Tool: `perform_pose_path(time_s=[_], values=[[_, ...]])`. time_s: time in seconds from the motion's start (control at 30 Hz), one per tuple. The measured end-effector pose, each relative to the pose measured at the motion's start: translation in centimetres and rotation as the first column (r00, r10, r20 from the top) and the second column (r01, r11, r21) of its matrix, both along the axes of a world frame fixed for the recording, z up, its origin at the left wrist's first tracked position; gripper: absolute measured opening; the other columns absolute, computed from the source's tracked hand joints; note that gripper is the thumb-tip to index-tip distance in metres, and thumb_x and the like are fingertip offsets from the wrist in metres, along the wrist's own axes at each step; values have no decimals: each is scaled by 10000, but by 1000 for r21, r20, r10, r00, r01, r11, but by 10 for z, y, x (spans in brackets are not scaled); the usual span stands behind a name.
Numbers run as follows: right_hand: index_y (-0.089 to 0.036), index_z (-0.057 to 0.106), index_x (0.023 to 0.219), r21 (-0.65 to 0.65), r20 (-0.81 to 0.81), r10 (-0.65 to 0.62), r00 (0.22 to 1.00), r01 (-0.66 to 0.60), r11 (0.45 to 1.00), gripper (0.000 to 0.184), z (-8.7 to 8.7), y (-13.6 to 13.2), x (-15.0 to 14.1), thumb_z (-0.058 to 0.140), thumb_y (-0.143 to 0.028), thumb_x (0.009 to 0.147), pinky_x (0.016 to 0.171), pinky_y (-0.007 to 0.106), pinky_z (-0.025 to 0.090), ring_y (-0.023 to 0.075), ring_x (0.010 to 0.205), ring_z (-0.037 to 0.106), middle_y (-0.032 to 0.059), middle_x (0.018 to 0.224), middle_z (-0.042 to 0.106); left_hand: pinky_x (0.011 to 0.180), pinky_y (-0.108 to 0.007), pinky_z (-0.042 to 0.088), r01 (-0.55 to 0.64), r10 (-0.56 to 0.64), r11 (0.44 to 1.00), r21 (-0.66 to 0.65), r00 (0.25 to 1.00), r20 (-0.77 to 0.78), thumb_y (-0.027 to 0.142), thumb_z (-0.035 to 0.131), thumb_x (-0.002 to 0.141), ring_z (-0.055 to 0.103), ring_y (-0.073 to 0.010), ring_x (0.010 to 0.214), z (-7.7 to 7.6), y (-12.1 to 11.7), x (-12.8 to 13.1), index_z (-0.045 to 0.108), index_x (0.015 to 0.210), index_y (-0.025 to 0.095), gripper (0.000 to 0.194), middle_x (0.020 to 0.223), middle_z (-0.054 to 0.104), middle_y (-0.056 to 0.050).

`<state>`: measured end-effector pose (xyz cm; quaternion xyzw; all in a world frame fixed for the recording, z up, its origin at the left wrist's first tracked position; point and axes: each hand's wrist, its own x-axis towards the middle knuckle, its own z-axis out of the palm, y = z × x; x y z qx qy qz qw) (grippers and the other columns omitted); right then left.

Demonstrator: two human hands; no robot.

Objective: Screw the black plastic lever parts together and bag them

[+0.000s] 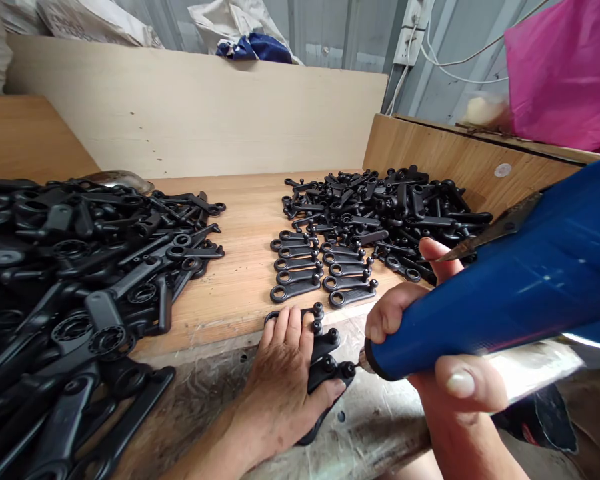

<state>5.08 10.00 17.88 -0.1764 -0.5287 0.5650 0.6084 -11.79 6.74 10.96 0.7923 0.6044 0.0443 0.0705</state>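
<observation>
My left hand (pixel 280 380) lies flat on the near bench edge, fingers together, pressing down a few black lever-shaped parts (pixel 325 363) with ball ends. My right hand (pixel 430 333) is wrapped round a big blue power tool (pixel 520 293), whose small tip (pixel 363 360) touches the ball end of the held part. Just beyond my left fingers, black parts lie sorted in two short neat rows (pixel 320 270).
A large heap of black parts (pixel 75 280) fills the left of the wooden bench (pixel 240 220). A smaller loose heap (pixel 385 207) lies at the back right. Wooden boards wall the bench behind and at right. A pink bag (pixel 565 73) hangs at top right.
</observation>
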Motion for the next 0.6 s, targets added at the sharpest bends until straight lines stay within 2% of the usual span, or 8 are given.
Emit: perform_pose_path(time_s=[0.13, 0.27, 0.43, 0.53, 0.6], values=[[-411, 425, 1266, 28, 43, -24, 999, 22, 999, 700, 4, -2, -1, 753, -452, 649, 441, 304, 417, 172, 528, 503, -35, 655, 565, 1076, -587, 234, -4, 4, 999, -53, 1000, -15, 666, 417, 807, 189, -415, 1368, 10, 1, 3, 352, 1371, 1, 875, 1462, 262, -291], [-407, 450, 1216, 136, 152, -22, 988, 2, 991, 553, 4, -4, 2, 699, -431, 722, 458, 312, 437, 172, 547, 508, -28, 680, 544, 1062, -610, 241, -10, 5, 996, -89, 999, -53, 638, 424, 813, 176, -443, 1359, 11, 1, 3, 361, 1357, -36, 868, 1455, 233, -325], [-312, 595, 895, 226, 274, -81, 958, 18, 974, 186, -4, -3, 12, 652, -421, 756, 491, 339, 479, 183, 598, 527, 6, 719, 533, 1060, -597, 265, -2, 1, 1000, -15, 999, -39, 665, 406, 808, 209, -429, 1354, 11, -3, 4, 385, 1352, -6, 864, 1448, 273, -309], [-273, 598, 806, 236, 344, -89, 935, 5, 972, 210, -4, -2, 13, 646, -460, 725, 473, 342, 482, 177, 562, 512, 13, 673, 522, 1080, -604, 203, -20, 19, 995, -100, 1000, -13, 700, 367, 806, 140, -426, 1371, 14, -4, 7, 334, 1384, -14, 919, 1468, 215, -310], [-264, 587, 765, 223, 398, -118, 910, 29, 974, 234, -2, 0, 11, 671, -464, 677, 455, 332, 480, 170, 533, 499, 5, 629, 516, 1087, -621, 136, -21, 23, 983, -185, 1000, 9, 799, 402, 717, 47, -438, 1375, 16, -3, 9, 264, 1413, -26, 1088, 1485, 132, -318]])
